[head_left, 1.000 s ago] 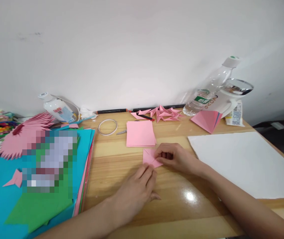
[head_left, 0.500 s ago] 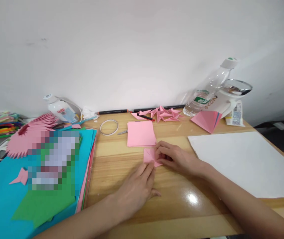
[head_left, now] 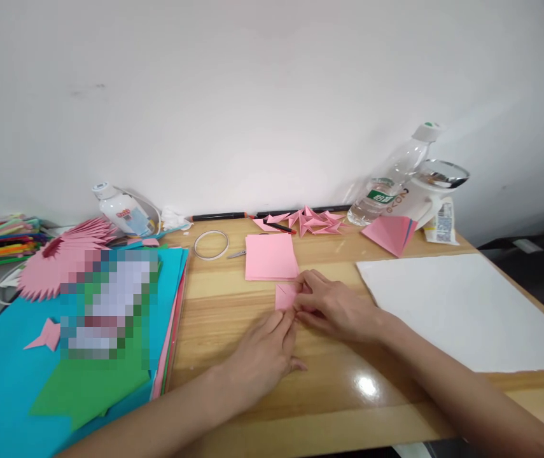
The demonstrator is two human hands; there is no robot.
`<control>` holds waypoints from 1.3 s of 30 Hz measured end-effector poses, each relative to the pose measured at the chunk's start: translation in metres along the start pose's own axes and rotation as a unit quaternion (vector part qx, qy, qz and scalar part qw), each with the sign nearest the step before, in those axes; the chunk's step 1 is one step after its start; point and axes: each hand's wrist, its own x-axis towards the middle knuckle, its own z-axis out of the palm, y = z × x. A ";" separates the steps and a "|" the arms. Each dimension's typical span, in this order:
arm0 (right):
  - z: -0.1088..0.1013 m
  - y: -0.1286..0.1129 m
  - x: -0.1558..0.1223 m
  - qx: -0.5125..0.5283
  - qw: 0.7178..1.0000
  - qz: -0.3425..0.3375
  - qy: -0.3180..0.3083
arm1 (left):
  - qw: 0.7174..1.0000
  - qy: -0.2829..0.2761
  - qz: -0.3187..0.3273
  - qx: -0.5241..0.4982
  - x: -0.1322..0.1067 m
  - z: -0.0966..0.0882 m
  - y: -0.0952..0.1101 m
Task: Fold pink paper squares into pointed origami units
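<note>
A small square of pink paper [head_left: 284,295] with a crease line lies on the wooden table, partly covered by both hands. My left hand [head_left: 265,350] rests over its near edge, fingers stretched out and pressing down, thumb apart. From the right, my right hand [head_left: 331,305] pinches the paper's right side between bent fingers and thumb; the pinched edge is mostly hidden. Just beyond lies a stack of pink paper squares [head_left: 270,257]. Behind that are several folded pink paper pieces [head_left: 317,221].
A tape roll [head_left: 211,245] and small scissors [head_left: 236,254] lie left of the stack. Blue paper sheets [head_left: 4,375] and a pleated pink ring [head_left: 37,270] fill the left. A white board [head_left: 462,312], a water bottle [head_left: 386,181] and a pink folded cone [head_left: 390,235] occupy the right.
My right hand has shifted slightly left, bringing its fingertips against my left fingers and covering the paper's lower right corner. My left hand stays pressed on the paper. The view has shifted slightly.
</note>
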 end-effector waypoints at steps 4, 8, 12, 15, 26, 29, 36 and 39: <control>-0.002 0.000 -0.003 -0.016 1.000 0.011 -0.007 | 1.000 -0.005 -0.011 -0.004 0.000 0.000 0.001; -0.007 0.005 -0.010 -0.026 0.999 0.040 -0.015 | 1.000 -0.001 -0.002 0.018 -0.001 -0.001 0.001; -0.009 0.011 -0.018 -0.028 0.998 0.057 -0.022 | 1.000 0.008 0.006 0.015 -0.001 -0.003 -0.001; -0.009 0.014 -0.022 -0.014 0.998 0.062 -0.018 | 1.000 0.001 0.004 -0.001 0.000 -0.004 -0.003; -0.012 0.015 0.003 0.105 0.994 0.019 -0.018 | 0.997 0.005 -0.019 -0.069 0.003 -0.007 -0.005; -0.004 0.016 0.009 0.143 0.989 -0.019 -0.035 | 0.994 0.020 -0.015 -0.106 0.003 -0.014 -0.006; -0.002 0.022 0.008 0.154 0.987 -0.015 -0.035 | 0.993 0.024 0.026 -0.110 0.000 -0.012 -0.021; -0.004 0.021 0.008 0.155 0.987 -0.014 -0.035 | 0.994 0.012 0.043 -0.100 -0.003 -0.013 -0.027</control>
